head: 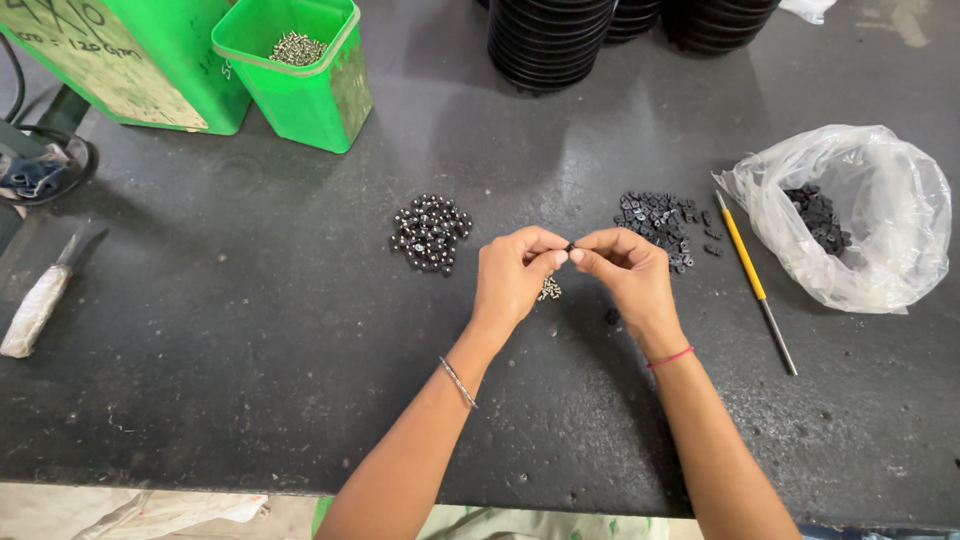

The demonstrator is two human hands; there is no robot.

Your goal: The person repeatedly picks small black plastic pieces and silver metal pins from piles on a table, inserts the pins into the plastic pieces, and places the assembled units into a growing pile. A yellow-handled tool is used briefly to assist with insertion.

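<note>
Far left edge of the frame there's a knife (40, 296) with a cloth-wrapped handle lying on the dark table (250, 380), and up in the upper left a big green bin (130, 60) with a smaller green tub (300, 75) beside it that's got silvery screws (298, 48) in it. Moving toward the middle, a little heap of shiny black round pieces (430, 232) sits just left of the hands. Left hand (512, 275) has its thumb and fingertips pinched together, right hand (628, 272) same deal, and both are clamped on one tiny dark part (570, 246) held right between them at centre frame, lifted off the table. Just under the left hand's fingers there's a small clump of loose screws (549, 290) on the surface. Top centre has stacks of black round lids (550, 40). Right of the hands is a scatter of flat black bits (660, 220), then a yellow-handled tool (755, 280) lying diagonally, and at the far right a clear plastic bag (850, 220) lying open with more black bits (820, 218) inside
</note>
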